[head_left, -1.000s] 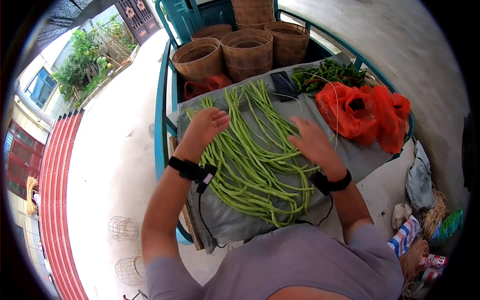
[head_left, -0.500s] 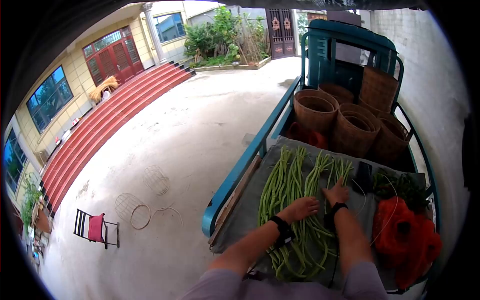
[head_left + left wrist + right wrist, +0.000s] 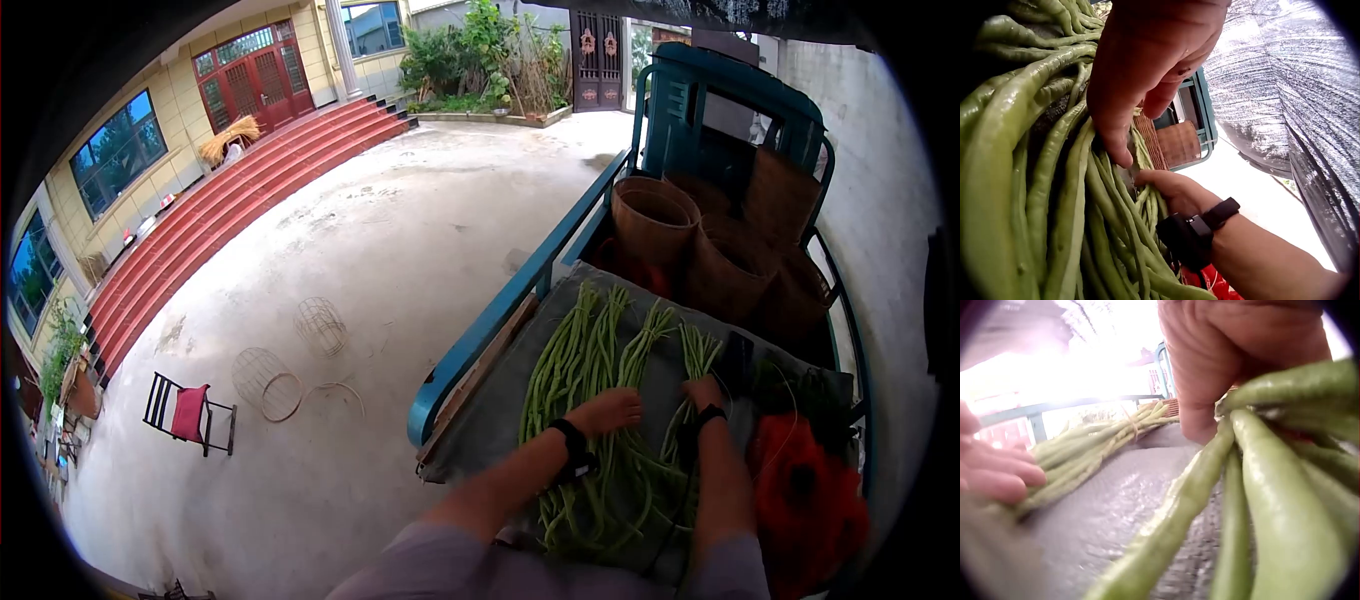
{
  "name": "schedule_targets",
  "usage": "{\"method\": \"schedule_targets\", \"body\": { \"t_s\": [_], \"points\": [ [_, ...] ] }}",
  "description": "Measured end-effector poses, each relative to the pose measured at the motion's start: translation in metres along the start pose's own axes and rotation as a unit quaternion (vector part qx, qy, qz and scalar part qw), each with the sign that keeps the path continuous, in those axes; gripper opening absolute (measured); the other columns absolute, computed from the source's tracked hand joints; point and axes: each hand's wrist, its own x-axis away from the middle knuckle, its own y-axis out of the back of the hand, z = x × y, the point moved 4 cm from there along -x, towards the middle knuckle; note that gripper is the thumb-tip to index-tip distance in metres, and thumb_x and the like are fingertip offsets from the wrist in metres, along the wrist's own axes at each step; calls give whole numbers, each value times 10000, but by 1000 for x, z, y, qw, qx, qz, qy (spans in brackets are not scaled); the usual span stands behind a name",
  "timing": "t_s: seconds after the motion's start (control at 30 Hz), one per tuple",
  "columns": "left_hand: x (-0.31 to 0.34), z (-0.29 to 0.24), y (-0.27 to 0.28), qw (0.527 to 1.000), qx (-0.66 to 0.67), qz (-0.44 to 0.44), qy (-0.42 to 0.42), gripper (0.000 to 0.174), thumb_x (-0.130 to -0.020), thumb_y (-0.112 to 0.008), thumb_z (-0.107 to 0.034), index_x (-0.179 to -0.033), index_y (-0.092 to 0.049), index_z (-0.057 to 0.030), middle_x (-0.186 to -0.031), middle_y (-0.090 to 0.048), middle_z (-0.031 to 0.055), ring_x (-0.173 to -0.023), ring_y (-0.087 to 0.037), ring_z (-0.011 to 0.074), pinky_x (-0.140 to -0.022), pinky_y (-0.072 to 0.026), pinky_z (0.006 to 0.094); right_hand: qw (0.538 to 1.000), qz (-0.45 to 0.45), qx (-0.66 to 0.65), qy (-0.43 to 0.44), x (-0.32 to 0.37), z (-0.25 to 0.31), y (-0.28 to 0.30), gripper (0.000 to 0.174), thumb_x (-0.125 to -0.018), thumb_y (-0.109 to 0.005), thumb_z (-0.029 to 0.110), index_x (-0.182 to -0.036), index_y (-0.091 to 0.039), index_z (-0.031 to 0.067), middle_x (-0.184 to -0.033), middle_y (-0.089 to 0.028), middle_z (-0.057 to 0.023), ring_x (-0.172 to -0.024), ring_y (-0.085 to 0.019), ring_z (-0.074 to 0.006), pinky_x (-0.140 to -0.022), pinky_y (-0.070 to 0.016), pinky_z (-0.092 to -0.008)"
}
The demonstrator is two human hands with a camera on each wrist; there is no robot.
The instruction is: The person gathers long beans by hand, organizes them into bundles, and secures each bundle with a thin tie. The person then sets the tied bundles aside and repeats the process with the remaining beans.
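Long green beans lie in bunches (image 3: 565, 360) on a grey sheet (image 3: 480, 430) over a cart bed. My right hand (image 3: 703, 390) grips the rightmost bunch of long beans (image 3: 700, 347), whose tips stick out beyond the fingers. From under that hand (image 3: 1241, 350) the beans fan out toward the right wrist camera. My left hand (image 3: 608, 410) hovers over the beans beside it, fingers loosely bent and holding nothing. A thin tie (image 3: 1132, 424) circles a neighbouring bunch in the right wrist view.
Brown woven baskets (image 3: 655, 215) stand at the front of the teal cart (image 3: 500, 320). Red bags (image 3: 805, 500) and dark green peppers (image 3: 800, 395) lie to the right. A folding chair (image 3: 190, 412) and wire frames (image 3: 320, 327) are on the concrete, left.
The head view has swung left toward the courtyard. My right hand has come down onto the rightmost bunch and shifted it right, widening the gap beside it. The left hand stays over the beans.
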Motion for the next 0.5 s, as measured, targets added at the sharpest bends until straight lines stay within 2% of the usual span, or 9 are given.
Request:
{"method": "schedule_targets", "body": {
  "t_s": [0.03, 0.1, 0.13, 0.2, 0.23, 0.27, 0.33, 0.4, 0.5],
  "points": [
    [1, -3, -8, 1000, 6, -10, 0, 263, -961, -558, -250, -1122, -430, -87, -1120, -460, 68, -997, -500, 222, -923, -436, 366, 998, -2, -52, 23, -9, -8, -3, 255, -823, -637, 191, -716, -431, 88, -581, -338, -86, -487, -358, -244, -494, -307, -437],
    [8, -10, -20, 996, 3, -90, 7, 362, -957, -561, -248, -1225, -404, -62, -1233, -443, 96, -1086, -492, 248, -946, -437, 378, 986, -11, -151, 63, -40, -35, -15, 353, -829, -633, 180, -642, -341, 116, -572, -294, -79, -490, -353, -240, -508, -309, -431],
    [15, -14, -37, 991, 1, -130, 12, 428, -957, -558, -245, -1287, -365, -50, -1306, -402, 116, -1148, -467, 267, -967, -432, 387, 980, 50, -167, 96, -93, -61, -45, 228, -832, -588, 225, -843, -526, 6, -572, -352, -74, -490, -287, -193, -545, -246, -443],
    [28, -26, -71, 978, -6, -208, 22, 582, -959, -548, -237, -1420, -261, -27, -1470, -289, 162, -1289, -395, 311, -1019, -417, 407, 961, 113, -231, 105, 13, -9, 19, 198, -842, -635, 256, -811, -537, 87, -759, -476, -80, -706, -486, -268, -678, -393, -466],
    [25, -25, -66, 980, -8, -198, 30, 641, -964, -533, -225, -1453, -172, -21, -1509, -197, 174, -1344, -313, 324, -1051, -390, 414, 961, 122, -220, 112, 2, -13, 20, 286, -811, -648, 294, -846, -417, 130, -784, -440, -79, -622, -337, -226, -638, -228, -452],
    [20, -24, -60, 982, -9, -188, 35, 704, -969, -519, -213, -1487, -84, -16, -1547, -106, 186, -1399, -231, 337, -1083, -364, 422, 973, 103, -176, 110, 34, 9, 48, 311, -807, -653, 287, -915, -419, 113, -795, -402, -79, -649, -348, -231, -655, -230, -462],
    [21, -28, -71, 977, -5, -209, 54, 693, -973, -499, -206, -1476, -80, 21, -1544, -104, 198, -1415, -185, 342, -1111, -318, 420, 982, 99, -116, 111, 101, 60, 99, 293, -813, -649, 288, -889, -431, 108, -755, -351, -64, -653, -334, -232, -652, -234, -464],
    [18, -23, -64, 979, -25, -193, 54, 708, -971, -500, -224, -1470, -74, 40, -1543, -92, 209, -1423, -162, 343, -1122, -296, 416, 980, 141, 27, 137, 117, 85, 132, 253, -808, -639, 259, -919, -489, 88, -800, -433, -94, -688, -402, -253, -641, -283, -469],
    [15, -23, -65, 980, -45, -184, 57, 741, -965, -508, -260, -1462, -64, 63, -1545, -61, 222, -1430, -137, 345, -1131, -278, 412, 962, 107, 116, 222, 177, 122, 188, 323, -756, -614, 149, -1037, -515, 24, -920, -538, -146, -797, -511, -288, -693, -390, -457]
  ]
}}
